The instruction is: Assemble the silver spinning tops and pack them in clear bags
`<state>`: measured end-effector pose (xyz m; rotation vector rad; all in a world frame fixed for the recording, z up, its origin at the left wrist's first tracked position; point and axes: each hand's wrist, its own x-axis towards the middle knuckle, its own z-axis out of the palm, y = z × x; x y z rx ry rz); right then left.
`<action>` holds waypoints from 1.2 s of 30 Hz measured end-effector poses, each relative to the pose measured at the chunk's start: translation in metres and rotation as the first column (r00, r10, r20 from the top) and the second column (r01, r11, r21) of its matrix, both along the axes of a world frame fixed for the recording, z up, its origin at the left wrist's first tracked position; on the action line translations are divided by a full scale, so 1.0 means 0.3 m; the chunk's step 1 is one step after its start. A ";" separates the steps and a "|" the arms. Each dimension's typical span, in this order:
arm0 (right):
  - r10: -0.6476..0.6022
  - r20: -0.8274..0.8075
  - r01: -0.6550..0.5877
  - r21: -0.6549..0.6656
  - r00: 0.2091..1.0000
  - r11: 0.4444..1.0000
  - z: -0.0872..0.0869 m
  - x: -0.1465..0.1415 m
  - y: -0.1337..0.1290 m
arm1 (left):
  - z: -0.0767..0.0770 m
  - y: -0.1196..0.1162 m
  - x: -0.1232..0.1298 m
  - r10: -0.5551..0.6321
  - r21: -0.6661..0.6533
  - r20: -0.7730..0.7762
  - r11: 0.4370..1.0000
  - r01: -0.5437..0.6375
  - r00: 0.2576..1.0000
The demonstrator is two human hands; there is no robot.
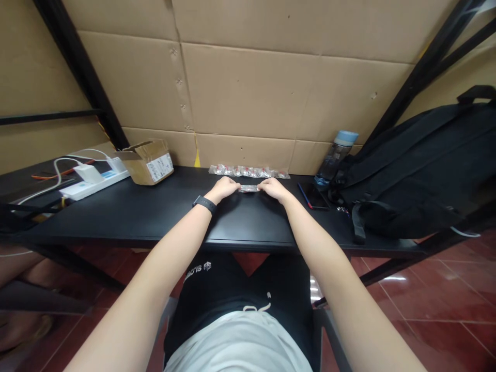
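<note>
Between my two hands is a small clear plastic packet [249, 188] with something shiny in it that is too small to name. My left hand [225, 188], with a dark watch on its wrist, pinches the packet's left end. Its right end is pinched by my right hand [273, 188]. The packet is stretched level, just above or on the black table [248, 222]; I cannot tell which. Behind it, along the cardboard wall, lies a row of several similar clear packets [248, 171] with red marks.
An open cardboard box [149, 163] and a white power strip [95, 184] with plugged-in chargers stand at left. On the right are a phone [318, 196], a blue pen [305, 195], a blue-lidded bottle [335, 157] and a black backpack [422, 165]. Cardboard walls [248, 93] close the back.
</note>
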<state>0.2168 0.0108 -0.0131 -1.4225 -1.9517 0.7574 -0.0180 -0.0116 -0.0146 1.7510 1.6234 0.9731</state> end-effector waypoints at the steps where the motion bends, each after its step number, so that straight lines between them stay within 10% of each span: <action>1: -0.032 0.046 0.032 0.004 0.998 0.999 0.000 -0.007 -0.002 | -0.004 0.002 0.005 0.032 -0.004 -0.096 0.999 -0.032 0.995; 8: -0.180 0.245 0.157 0.113 0.953 0.981 -0.016 -0.041 -0.013 | -0.021 -0.002 0.028 0.081 0.110 -0.401 0.993 -0.040 0.913; 15: 0.048 0.272 -0.162 0.413 0.961 0.896 -0.033 -0.040 -0.008 | -0.023 -0.015 0.015 0.033 0.276 -0.461 0.955 0.108 0.887; 26: 0.107 0.406 -0.216 0.234 0.908 0.948 0.003 -0.042 -0.046 | -0.007 -0.011 0.007 -0.198 0.141 -0.556 0.935 0.326 0.807; 36: 0.011 0.266 -0.090 0.284 0.964 0.954 -0.002 -0.053 -0.030 | -0.024 -0.012 0.024 -0.045 0.248 -0.492 0.950 0.190 0.869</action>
